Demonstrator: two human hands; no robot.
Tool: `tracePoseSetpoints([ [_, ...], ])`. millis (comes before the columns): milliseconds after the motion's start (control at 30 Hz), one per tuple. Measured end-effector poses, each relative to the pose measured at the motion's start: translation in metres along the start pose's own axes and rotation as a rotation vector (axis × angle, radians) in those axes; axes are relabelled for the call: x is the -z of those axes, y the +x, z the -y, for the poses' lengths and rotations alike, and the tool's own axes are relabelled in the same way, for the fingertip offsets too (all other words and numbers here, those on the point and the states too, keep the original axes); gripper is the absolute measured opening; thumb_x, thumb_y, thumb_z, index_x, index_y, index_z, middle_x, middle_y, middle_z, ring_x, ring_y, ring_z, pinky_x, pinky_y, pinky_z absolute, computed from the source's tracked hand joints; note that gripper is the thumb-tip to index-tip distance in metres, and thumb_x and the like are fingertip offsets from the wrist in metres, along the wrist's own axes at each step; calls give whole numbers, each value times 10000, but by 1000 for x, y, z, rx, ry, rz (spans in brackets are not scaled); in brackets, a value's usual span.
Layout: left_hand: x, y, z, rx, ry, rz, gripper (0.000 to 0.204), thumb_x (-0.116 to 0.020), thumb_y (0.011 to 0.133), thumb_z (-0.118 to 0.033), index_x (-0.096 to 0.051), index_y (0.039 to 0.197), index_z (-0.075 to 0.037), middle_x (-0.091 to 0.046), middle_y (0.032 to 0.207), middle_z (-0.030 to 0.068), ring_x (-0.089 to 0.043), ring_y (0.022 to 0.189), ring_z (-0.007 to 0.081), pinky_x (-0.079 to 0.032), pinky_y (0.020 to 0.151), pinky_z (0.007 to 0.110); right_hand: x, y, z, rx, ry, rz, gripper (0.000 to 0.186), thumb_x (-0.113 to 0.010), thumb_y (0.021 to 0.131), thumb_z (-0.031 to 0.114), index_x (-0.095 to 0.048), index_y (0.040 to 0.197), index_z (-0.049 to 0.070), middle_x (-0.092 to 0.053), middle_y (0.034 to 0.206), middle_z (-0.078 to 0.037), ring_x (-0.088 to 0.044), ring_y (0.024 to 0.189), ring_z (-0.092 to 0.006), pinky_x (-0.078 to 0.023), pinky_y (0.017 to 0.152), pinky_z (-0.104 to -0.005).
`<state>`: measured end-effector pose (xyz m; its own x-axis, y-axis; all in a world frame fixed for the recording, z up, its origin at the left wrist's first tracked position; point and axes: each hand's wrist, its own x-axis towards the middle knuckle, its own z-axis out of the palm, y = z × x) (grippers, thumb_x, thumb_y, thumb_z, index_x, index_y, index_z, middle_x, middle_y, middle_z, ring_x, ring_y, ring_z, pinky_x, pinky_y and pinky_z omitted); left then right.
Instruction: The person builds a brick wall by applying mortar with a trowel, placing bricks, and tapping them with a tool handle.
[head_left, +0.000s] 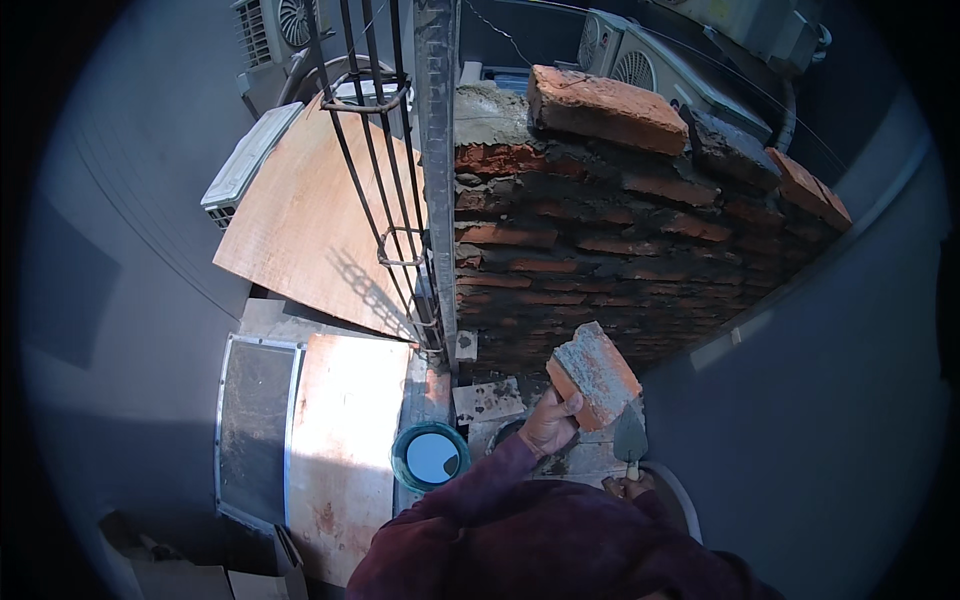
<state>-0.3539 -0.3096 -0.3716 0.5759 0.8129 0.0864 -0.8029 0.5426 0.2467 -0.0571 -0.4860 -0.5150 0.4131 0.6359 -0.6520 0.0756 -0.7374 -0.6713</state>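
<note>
My left hand (550,425) grips a broken orange brick (594,375) with a pale, crusted face, held below the brick wall (640,240). My right hand (628,487) holds a trowel (630,436) by its light handle, its pointed blade just below and beside the brick. The wall has dark mortar between its courses. On its top sit loose-looking bricks (610,105) and a patch of grey mortar (490,110). A green bucket (430,455) of liquid stands to the left of my left arm.
A metal post (437,190) and rebar cage (385,200) rise left of the wall. Plywood sheets (280,230) and a framed dark panel (255,430) lie at left. Outdoor air-conditioner units (635,65) sit behind the wall. Cardboard (180,575) is at the lower left; grey walls flank both sides.
</note>
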Motion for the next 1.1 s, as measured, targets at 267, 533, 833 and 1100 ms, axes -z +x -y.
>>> tracePoseSetpoints([
  [267,23,-20,7,219,124,-9,756,-707,930,-182,-242,1515,-68,-437,1473,110,-450,1377,262,-365,1159,461,-38,-90,126,612,317,-127,239,-729,864,151,-578,998,24,-610,774,-49,-599,613,-133,-492,508,-299],
  [533,4,-5,2,140,173,155,777,-756,897,-181,-280,1493,-33,-475,1446,99,-458,1364,222,-362,1154,426,-22,-111,234,774,361,155,506,-781,857,316,-586,1166,-32,-650,1036,-79,-609,843,-139,-486,764,-275],
  [833,-14,-3,-5,-68,325,142,870,-799,865,-249,-257,1499,-4,-474,1416,111,-458,1331,209,-368,1127,389,-49,-139,287,888,70,80,615,-808,816,296,-566,1243,-76,-658,1110,-125,-626,1003,-191,-490,889,-331],
  [1100,6,-3,9,56,374,121,819,-756,902,-222,-246,1501,5,-478,1421,136,-484,1318,219,-390,1119,388,-53,-132,271,838,24,185,520,-780,812,124,-577,1248,-75,-664,1146,-146,-640,1039,-207,-504,930,-358],
])
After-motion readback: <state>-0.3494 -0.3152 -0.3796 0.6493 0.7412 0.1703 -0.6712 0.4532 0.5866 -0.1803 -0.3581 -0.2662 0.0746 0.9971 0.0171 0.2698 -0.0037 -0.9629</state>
